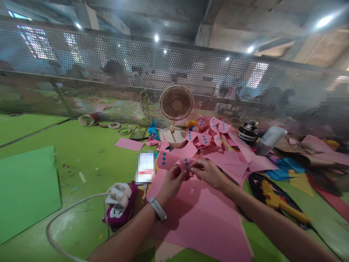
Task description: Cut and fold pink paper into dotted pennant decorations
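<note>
The left hand (171, 182) and the right hand (208, 174) both pinch a small pink paper (186, 160) with blue diamonds on it. On each hand, the thumb and fingertips are closed on the paper, and the 2 hands are near each other. The small pink paper is up over the top end of a big pink sheet (207, 225), which spreads out at 6 o'clock from the hands. The left wrist wears a pale band (157, 209).

Going around from the hands, a round fan (176, 103) stands at 12 o'clock. A messy heap of pink pieces (205, 139), many with blue diamonds too, lies at 1 o'clock. A black jar (248, 133) is at 2 o'clock, with a bottle (271, 140) leaning just beside it. At 4 o'clock a yellow tool (280, 202) lies on a black tray (255, 182). A purple block (120, 214) with a white plug (120, 194) on it sits at 8 o'clock. At 9 o'clock there is a bright screen (145, 167), too blurry to read, and farther out a green sheet (27, 193) on the green table (89, 160).
</note>
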`<state>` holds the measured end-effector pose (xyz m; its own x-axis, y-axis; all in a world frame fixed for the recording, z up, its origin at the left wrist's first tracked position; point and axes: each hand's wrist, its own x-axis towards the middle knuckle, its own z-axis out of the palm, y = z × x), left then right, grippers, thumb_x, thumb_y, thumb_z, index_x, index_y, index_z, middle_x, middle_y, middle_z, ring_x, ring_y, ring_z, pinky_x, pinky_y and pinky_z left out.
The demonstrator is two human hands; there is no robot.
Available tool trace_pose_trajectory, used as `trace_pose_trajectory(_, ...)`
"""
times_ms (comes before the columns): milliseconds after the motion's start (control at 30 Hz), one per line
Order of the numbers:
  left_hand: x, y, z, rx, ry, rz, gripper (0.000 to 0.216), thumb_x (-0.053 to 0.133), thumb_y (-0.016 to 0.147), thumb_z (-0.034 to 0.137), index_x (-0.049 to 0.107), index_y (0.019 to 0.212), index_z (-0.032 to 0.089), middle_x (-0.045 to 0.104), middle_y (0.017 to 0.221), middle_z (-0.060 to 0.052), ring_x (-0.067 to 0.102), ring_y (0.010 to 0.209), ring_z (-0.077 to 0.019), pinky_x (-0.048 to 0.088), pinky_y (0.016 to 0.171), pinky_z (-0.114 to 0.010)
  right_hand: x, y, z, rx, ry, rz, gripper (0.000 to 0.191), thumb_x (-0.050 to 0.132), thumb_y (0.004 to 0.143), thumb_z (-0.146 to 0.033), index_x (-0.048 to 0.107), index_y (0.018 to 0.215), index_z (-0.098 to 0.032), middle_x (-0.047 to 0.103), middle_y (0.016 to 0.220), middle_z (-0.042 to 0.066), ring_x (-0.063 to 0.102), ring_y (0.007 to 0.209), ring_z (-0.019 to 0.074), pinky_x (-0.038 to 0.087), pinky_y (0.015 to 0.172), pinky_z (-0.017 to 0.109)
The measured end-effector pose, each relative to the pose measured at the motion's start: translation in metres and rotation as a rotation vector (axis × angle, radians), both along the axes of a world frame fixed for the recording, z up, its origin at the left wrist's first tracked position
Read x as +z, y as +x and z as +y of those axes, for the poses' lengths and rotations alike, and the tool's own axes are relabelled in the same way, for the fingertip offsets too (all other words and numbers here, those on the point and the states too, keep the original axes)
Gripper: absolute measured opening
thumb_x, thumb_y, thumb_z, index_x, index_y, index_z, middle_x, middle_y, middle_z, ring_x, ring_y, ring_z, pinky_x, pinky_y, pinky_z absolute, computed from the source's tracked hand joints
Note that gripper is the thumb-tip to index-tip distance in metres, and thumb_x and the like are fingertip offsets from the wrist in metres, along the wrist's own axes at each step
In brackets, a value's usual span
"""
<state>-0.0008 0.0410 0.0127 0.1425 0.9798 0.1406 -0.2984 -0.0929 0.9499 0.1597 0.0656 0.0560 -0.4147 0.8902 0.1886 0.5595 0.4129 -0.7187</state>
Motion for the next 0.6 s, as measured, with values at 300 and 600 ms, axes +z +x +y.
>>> trace_pose_trajectory(300,0.003,-0.001,0.000,0.040,0.005,0.032,0.031,0.069,0.073,0.041,0.059,0.080,0.013,0.062,0.074,-0.004,0.060,0.067,-0.0145,0.049,0.066,-0.028,-0.010,0.002,-0.001,-0.206,0.197,0.018,0.009,0.057,0.077,-0.027,0.058,0.082,-0.019,0.062,0.073,0.002,0.055,0.062,0.0139,0.041,0.058,0.026)
trace_pose_trajectory(600,0.007,0.000,-0.004,0.002,-0.016,0.001,0.027,0.069,0.072,0.040,0.059,0.078,0.015,0.061,0.072,-0.001,0.058,0.066,-0.0132,0.049,0.066,-0.026,-0.020,0.005,0.001,-0.147,-0.120,0.371,0.028,0.057,0.078,-0.045,0.054,0.075,-0.018,0.058,0.066,0.000,0.056,0.060,0.0139,0.044,0.056,0.026)
